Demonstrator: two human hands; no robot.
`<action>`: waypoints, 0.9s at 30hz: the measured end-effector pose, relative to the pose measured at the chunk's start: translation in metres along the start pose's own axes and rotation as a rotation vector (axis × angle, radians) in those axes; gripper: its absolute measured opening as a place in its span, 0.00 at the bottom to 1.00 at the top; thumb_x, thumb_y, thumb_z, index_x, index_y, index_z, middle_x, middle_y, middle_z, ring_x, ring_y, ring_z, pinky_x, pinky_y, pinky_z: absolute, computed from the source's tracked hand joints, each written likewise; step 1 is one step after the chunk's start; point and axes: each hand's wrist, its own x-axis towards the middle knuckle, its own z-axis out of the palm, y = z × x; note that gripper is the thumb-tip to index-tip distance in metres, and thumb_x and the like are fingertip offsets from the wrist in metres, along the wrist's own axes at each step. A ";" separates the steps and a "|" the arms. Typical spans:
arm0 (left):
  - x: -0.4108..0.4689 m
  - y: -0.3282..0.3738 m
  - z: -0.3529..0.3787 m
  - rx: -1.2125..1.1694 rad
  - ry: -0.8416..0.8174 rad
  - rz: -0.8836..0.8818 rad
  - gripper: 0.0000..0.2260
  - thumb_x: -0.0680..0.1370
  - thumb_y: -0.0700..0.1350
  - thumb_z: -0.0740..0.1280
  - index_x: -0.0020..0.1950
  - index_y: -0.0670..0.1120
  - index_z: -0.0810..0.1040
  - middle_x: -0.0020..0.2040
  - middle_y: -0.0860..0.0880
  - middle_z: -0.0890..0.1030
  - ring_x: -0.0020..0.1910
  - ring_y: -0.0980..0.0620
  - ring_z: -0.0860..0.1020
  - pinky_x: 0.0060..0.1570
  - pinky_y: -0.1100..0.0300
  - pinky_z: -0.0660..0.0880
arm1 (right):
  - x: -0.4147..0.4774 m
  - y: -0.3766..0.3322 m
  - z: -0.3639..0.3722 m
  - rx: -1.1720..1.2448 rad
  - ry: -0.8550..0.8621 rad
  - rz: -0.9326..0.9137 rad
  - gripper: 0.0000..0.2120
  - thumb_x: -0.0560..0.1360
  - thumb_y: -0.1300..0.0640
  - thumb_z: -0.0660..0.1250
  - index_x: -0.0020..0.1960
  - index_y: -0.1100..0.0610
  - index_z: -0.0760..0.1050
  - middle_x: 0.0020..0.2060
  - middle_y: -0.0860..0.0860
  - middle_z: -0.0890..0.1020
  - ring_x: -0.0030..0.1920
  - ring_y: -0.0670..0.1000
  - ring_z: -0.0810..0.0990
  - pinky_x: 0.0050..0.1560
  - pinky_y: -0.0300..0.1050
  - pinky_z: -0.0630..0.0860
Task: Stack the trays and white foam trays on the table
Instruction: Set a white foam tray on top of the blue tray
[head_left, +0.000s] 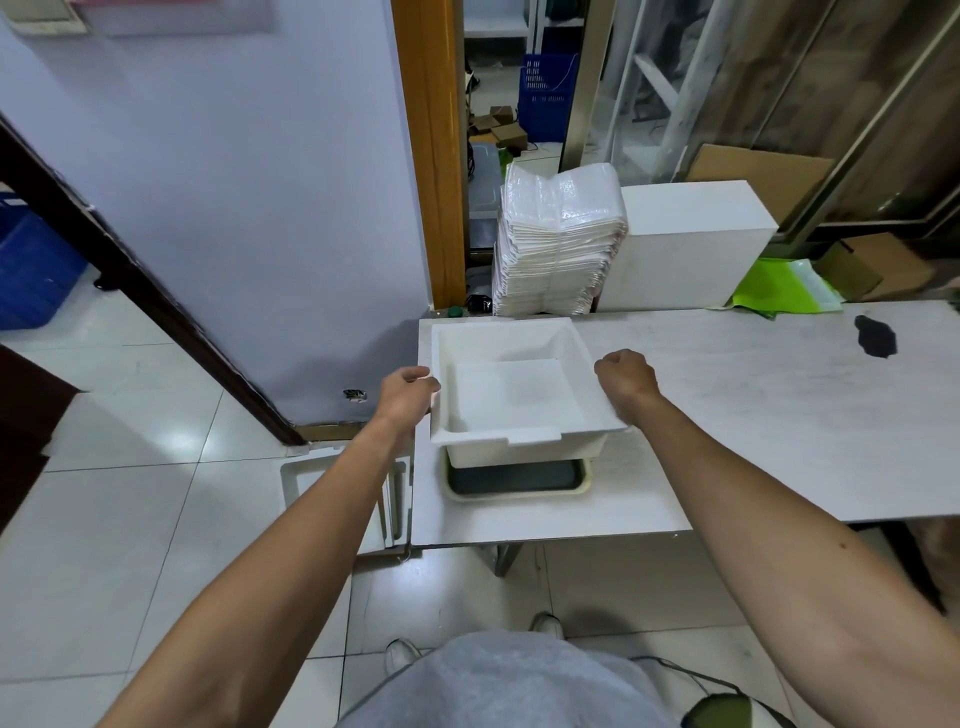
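A deep white foam tray is held over the left end of the table. My left hand grips its left rim and my right hand grips its right rim. Beneath it lies a cream tray with a dark inside, only its near part showing below the foam tray. Whether the foam tray rests on that tray or hangs just above it, I cannot tell.
A tall wrapped stack of white foam trays and a white box stand behind the table. A white foam piece lies on the floor left of the table. A dark stain marks the tabletop at right.
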 end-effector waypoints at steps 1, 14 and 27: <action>-0.001 0.000 0.000 0.006 -0.007 0.006 0.18 0.78 0.41 0.67 0.68 0.45 0.76 0.65 0.46 0.77 0.58 0.46 0.77 0.56 0.55 0.77 | -0.001 0.000 0.000 -0.008 -0.011 0.001 0.13 0.72 0.61 0.59 0.33 0.52 0.58 0.31 0.50 0.64 0.31 0.51 0.61 0.33 0.43 0.58; -0.011 -0.026 -0.001 0.060 -0.125 -0.014 0.25 0.79 0.41 0.67 0.76 0.44 0.68 0.72 0.47 0.72 0.67 0.46 0.73 0.55 0.55 0.75 | -0.006 0.027 0.014 -0.144 -0.091 0.015 0.09 0.71 0.60 0.60 0.35 0.54 0.61 0.33 0.52 0.68 0.34 0.54 0.67 0.35 0.45 0.60; -0.011 -0.050 0.003 0.323 -0.098 0.017 0.24 0.79 0.38 0.65 0.76 0.44 0.67 0.60 0.43 0.77 0.47 0.45 0.81 0.47 0.49 0.81 | -0.011 0.047 0.013 -0.223 -0.146 0.046 0.12 0.73 0.57 0.61 0.34 0.54 0.61 0.32 0.50 0.68 0.32 0.53 0.67 0.32 0.44 0.61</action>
